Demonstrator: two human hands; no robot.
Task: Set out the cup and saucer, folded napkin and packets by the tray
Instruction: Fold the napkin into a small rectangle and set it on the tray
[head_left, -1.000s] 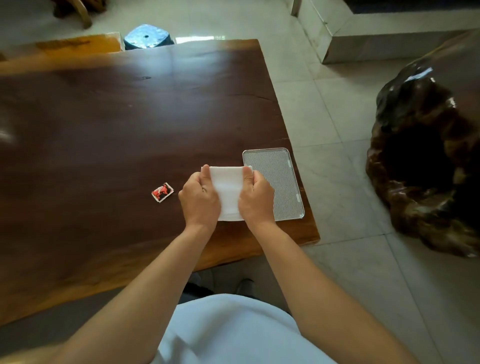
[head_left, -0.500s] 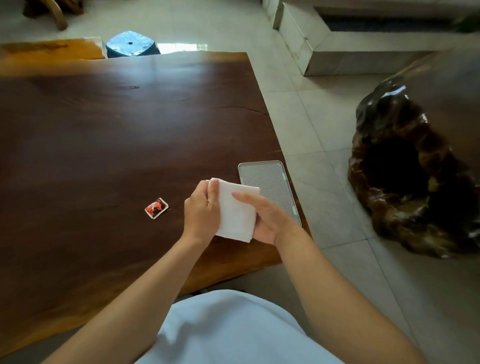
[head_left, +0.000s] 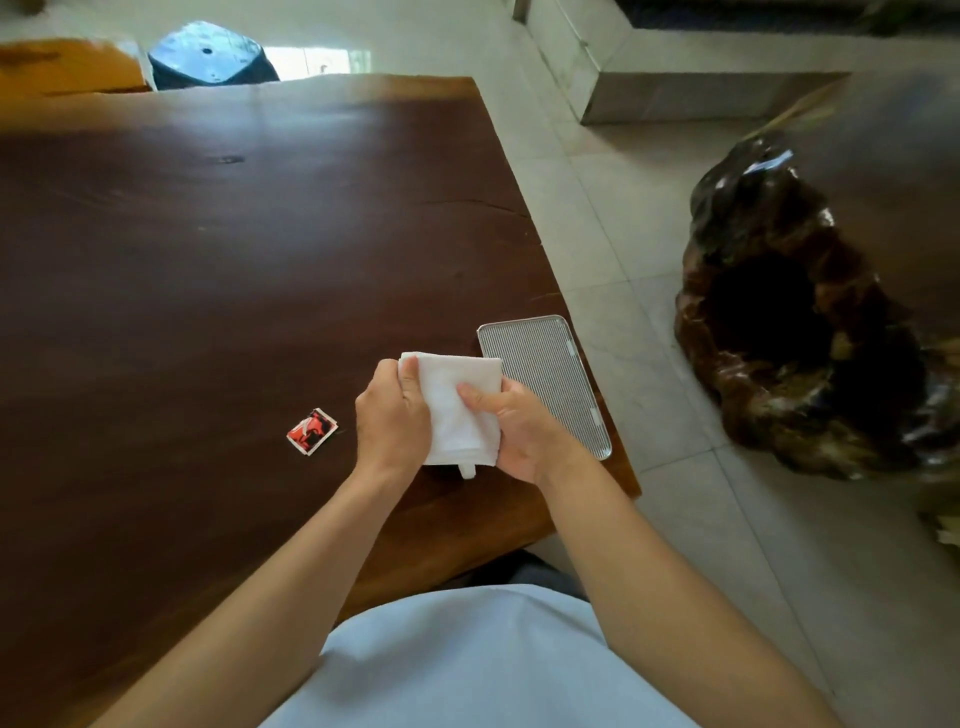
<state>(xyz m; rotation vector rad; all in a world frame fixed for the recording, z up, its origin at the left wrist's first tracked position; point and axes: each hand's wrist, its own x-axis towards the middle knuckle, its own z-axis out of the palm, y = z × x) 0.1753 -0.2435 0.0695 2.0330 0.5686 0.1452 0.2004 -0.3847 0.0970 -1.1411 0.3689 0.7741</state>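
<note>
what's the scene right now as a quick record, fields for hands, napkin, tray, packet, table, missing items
left hand: grips the napkin's left edge
right hand: holds the napkin's right side, fingers across its top
napkin: white, folded, held in both hands just left of the tray
tray: ribbed metal, empty, at the table's right edge
packet: red and black, flat on the table, left of the hands
table: dark wood
missing items: no cup or saucer in view

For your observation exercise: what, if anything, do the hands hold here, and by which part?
Both hold the white folded napkin: the left hand grips its left edge, the right hand its right side, fingers across the top.
</note>
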